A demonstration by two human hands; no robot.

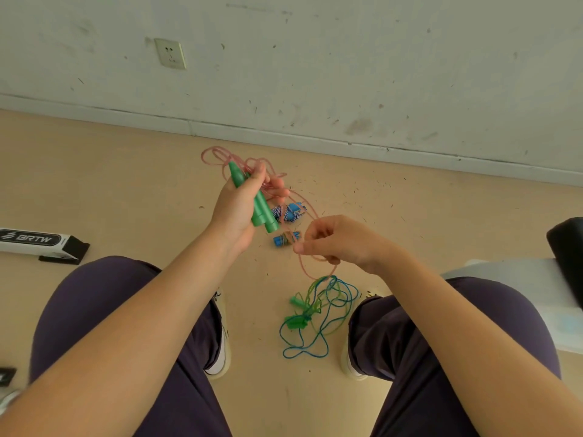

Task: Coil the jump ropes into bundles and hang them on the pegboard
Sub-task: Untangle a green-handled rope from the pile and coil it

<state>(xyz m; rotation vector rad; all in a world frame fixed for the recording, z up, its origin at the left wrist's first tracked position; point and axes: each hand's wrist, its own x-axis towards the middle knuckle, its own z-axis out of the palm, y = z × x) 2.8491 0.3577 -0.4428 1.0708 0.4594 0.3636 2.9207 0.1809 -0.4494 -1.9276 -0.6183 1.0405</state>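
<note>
Green paired handles (256, 201), long axis slanting up-left, sit clenched in the left hand (239, 203) with gathered pink cord loops (220, 156). Pink free cord (310, 212) runs down-right to the right hand (334, 239), the nearer grip, pinching it; its tail hangs below toward the floor (126, 184).

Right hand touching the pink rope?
Touching. Head view: the right hand pinches the pink rope, which loops out below its fingers.

A bare, plain indoor room, going by the scuffed white wall (347, 58) with its socket (170, 53), a grey skirting board (284, 137) and a speckled beige floor (126, 171).
</note>
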